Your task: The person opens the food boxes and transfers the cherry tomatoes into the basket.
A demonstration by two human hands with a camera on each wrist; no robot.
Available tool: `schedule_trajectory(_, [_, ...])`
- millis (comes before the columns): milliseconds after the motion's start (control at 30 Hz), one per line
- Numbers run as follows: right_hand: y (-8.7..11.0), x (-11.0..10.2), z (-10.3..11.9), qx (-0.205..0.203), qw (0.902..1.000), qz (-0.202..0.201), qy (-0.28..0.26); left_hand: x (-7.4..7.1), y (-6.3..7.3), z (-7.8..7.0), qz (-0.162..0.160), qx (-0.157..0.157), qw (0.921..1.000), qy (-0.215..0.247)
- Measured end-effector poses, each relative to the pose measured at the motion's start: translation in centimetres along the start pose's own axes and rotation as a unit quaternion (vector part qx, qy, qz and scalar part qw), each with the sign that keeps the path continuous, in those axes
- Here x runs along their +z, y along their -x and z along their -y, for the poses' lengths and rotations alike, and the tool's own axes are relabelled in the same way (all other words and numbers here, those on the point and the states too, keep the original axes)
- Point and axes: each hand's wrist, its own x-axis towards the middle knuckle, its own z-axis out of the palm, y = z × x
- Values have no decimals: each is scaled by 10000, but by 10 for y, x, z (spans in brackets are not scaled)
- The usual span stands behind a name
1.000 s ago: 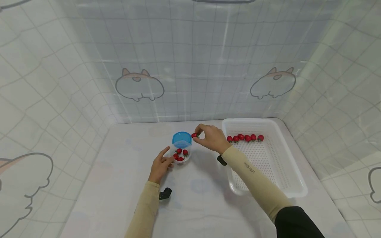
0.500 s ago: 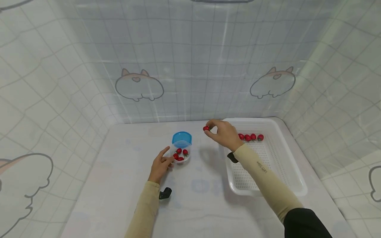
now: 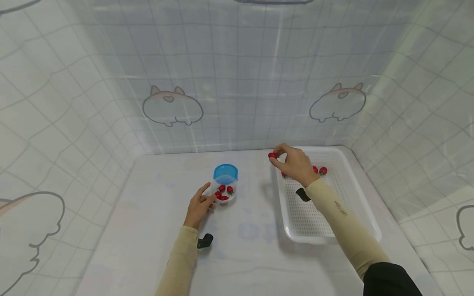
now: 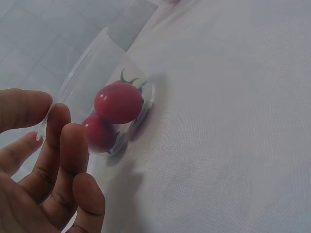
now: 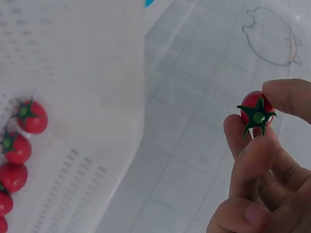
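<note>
My left hand (image 3: 198, 207) pinches the rim of a small clear plastic cup (image 4: 92, 65) between thumb and fingers. Several red cherry tomatoes (image 4: 119, 102) with green stems lie inside it. A blue lid (image 3: 226, 169) stands at the cup's far side; how it joins the cup cannot be told. Over the near-left corner region of a white perforated basket (image 3: 361, 205), at its back left edge, my right hand (image 3: 296, 165) holds one cherry tomato (image 5: 251, 100) between thumb and fingertips, stem end showing in the right wrist view.
A row of several cherry tomatoes (image 5: 14, 177) lies in the basket's far part, partly hidden by the right hand in the head view. Both stand on a white-covered table (image 3: 148, 213). Patterned sheet walls (image 3: 255, 111) rise at the back and both sides.
My right hand has moved rightward and slightly farther back with the tomato, from beside the blue lid to the basket's left edge. The left hand and cup have stayed put.
</note>
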Motion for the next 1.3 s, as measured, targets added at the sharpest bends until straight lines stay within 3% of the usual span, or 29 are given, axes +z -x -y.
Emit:
schedule_trajectory(533, [12,-12,-39,607,9980,75,-146,-1,0,-1,12,-62,10000,-38])
schedule_trajectory(800, [19,1,-62,878,9956,338,-32,-1,0,-2,-12,-93,10000,-31])
schedule_trajectory(1300, [28,28,-98,864,9915,902,358,-1,0,-4,33,-63,10000,26])
